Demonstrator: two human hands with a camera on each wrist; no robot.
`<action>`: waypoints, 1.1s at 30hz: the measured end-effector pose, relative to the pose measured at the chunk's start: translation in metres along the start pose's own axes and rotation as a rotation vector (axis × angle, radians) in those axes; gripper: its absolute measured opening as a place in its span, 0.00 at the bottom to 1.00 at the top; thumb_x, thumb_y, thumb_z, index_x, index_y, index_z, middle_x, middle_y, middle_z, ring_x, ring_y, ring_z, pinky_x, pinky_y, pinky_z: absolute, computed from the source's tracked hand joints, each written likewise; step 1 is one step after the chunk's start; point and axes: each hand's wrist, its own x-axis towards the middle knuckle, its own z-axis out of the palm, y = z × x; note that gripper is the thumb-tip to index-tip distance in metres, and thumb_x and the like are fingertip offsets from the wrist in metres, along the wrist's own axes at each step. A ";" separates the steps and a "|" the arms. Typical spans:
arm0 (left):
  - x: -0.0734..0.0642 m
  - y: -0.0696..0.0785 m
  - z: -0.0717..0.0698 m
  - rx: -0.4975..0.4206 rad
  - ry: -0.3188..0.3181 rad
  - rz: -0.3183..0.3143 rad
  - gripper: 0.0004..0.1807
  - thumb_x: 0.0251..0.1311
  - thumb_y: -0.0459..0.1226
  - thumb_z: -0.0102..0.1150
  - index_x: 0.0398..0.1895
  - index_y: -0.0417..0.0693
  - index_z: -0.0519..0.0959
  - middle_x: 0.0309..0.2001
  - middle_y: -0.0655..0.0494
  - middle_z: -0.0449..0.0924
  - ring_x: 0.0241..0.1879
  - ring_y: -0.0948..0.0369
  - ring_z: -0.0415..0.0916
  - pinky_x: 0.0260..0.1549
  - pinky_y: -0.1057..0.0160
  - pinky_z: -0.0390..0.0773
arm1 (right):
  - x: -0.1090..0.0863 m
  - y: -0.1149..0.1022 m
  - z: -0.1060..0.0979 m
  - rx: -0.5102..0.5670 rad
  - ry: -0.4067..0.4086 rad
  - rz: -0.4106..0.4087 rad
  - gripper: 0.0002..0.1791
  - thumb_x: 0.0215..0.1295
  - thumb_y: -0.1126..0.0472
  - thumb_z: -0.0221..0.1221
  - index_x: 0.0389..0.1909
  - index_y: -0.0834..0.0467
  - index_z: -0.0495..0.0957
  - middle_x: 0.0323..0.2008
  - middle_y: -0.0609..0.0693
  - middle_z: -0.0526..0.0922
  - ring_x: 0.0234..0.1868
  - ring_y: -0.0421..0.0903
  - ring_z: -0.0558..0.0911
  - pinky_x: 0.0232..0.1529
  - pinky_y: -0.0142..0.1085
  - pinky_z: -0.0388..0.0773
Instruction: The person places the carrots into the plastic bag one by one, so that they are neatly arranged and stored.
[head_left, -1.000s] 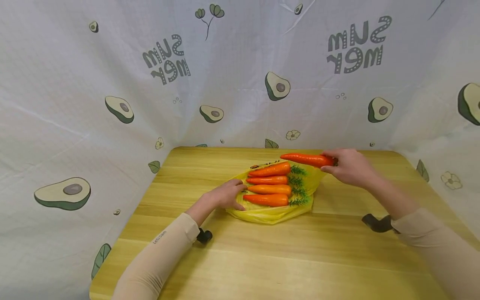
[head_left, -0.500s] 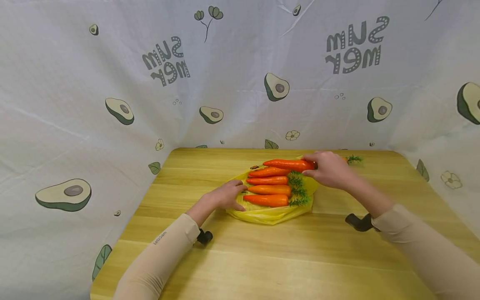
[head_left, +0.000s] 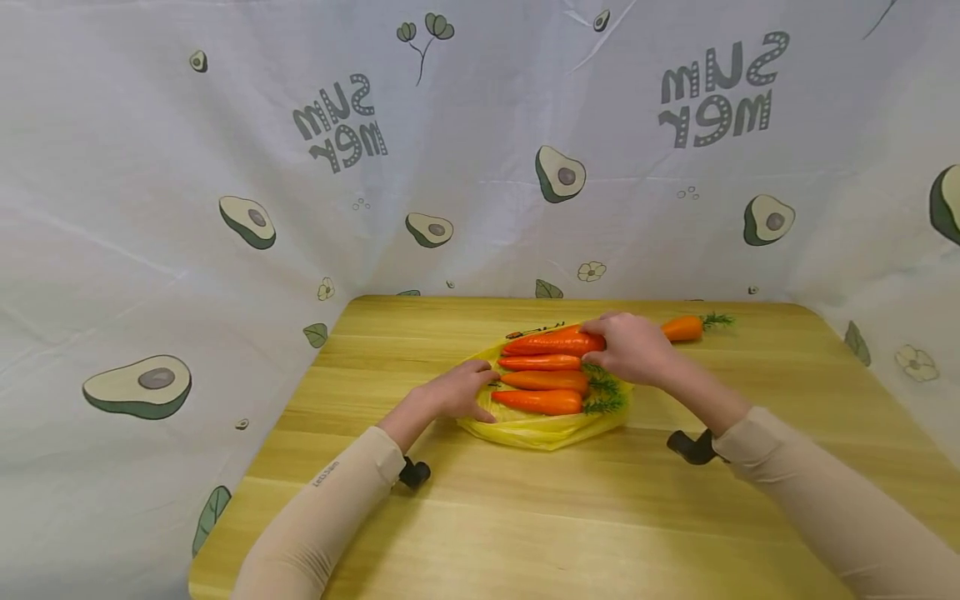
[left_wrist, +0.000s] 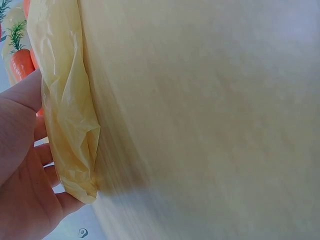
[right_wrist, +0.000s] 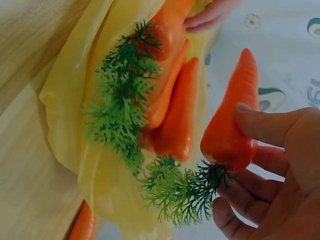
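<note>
My right hand (head_left: 626,346) grips a glossy red-orange carrot (head_left: 551,343) near its leafy end, over the far side of the row. In the right wrist view the thumb lies along this carrot (right_wrist: 230,120), with dark green fronds below it. Several orange carrots (head_left: 536,402) lie side by side in a thin yellow plastic bag (head_left: 555,435), tips left, feathery green tops right. My left hand (head_left: 453,392) is at the bag's left end, thumb and fingers spread apart. In the left wrist view its fingertips disappear behind the bag's crinkled edge (left_wrist: 70,110).
Another carrot (head_left: 682,328) lies on the wooden table (head_left: 525,517), beyond the right wrist. A white cloth (head_left: 480,233) printed with avocados stands along the table's back and sides. Black camera mounts (head_left: 690,447) stick out from both wrists.
My right hand has carried its carrot left and down from the bag's far right onto the row. The carrot behind that hand has come into sight. My left hand stays in place.
</note>
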 end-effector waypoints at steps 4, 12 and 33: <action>-0.001 0.002 -0.001 0.001 0.001 0.002 0.46 0.58 0.57 0.69 0.76 0.51 0.64 0.76 0.48 0.58 0.75 0.51 0.59 0.72 0.53 0.64 | 0.004 -0.002 0.008 -0.017 -0.005 -0.017 0.27 0.61 0.53 0.70 0.59 0.61 0.82 0.54 0.63 0.84 0.48 0.60 0.84 0.39 0.49 0.82; -0.002 0.003 -0.002 -0.001 0.005 0.003 0.46 0.58 0.57 0.68 0.76 0.50 0.64 0.76 0.48 0.58 0.75 0.52 0.58 0.72 0.54 0.63 | 0.010 -0.005 0.025 -0.096 0.007 -0.031 0.25 0.60 0.55 0.71 0.57 0.61 0.83 0.51 0.61 0.84 0.47 0.58 0.83 0.44 0.52 0.83; 0.003 -0.001 0.003 0.004 0.006 -0.002 0.46 0.58 0.58 0.68 0.76 0.52 0.64 0.76 0.48 0.58 0.75 0.52 0.58 0.73 0.54 0.63 | 0.011 -0.009 0.046 -0.115 0.071 -0.035 0.25 0.58 0.60 0.71 0.57 0.61 0.82 0.48 0.58 0.80 0.47 0.56 0.75 0.37 0.48 0.82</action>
